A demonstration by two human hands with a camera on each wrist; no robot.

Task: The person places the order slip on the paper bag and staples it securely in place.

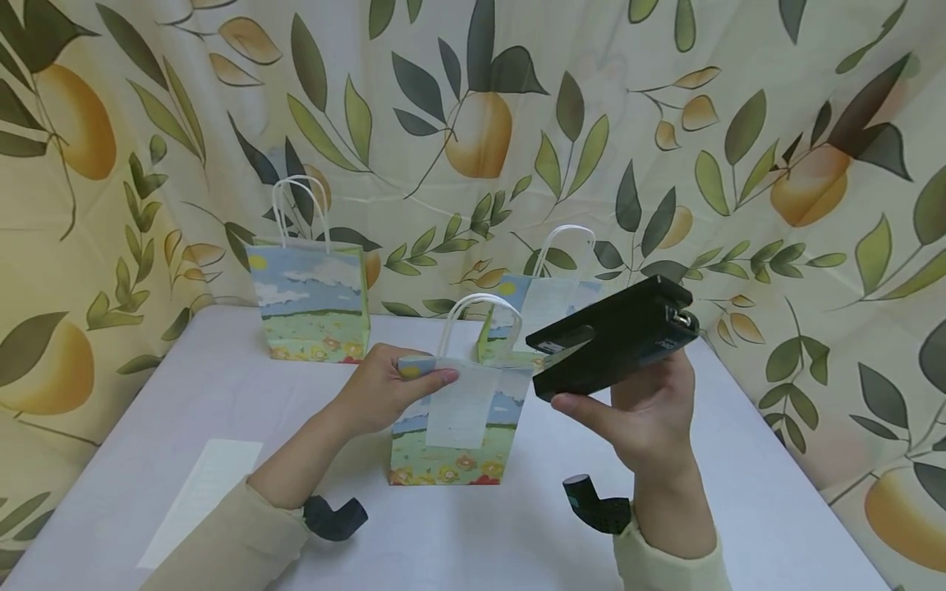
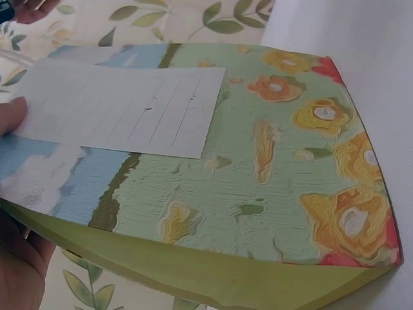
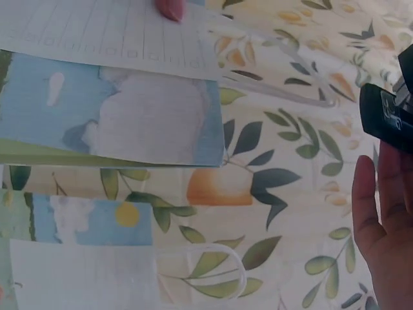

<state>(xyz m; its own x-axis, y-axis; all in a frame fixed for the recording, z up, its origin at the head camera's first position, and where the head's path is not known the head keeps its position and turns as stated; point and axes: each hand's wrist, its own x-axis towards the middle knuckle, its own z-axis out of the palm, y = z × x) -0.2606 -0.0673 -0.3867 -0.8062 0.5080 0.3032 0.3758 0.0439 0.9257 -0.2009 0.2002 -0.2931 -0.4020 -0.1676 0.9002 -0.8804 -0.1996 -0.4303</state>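
My left hand point(image 1: 380, 390) pinches the top left edge of a small paper gift bag point(image 1: 449, 469), printed with sky, meadow and flowers. Its thumb presses a lined white paper slip point(image 1: 458, 414) against the bag's front; the slip reaches up to the rim between the white handles. In the left wrist view the slip point(image 2: 122, 106) lies flat along the bag point(image 2: 258, 213). To the right, my right hand point(image 1: 658, 410) grips a black stapler point(image 1: 613, 341), tilted, its front end close to the bag's upper right corner. Only part of the stapler point(image 3: 390, 116) shows in the right wrist view.
A matching gift bag point(image 1: 314, 287) stands at the back left. Another bag point(image 1: 510, 287), with a white slip on its front, stands behind the held one. A loose white slip point(image 1: 207, 492) lies on the white table point(image 1: 547, 550) at left. A fruit-patterned curtain point(image 1: 443, 205) hangs behind.
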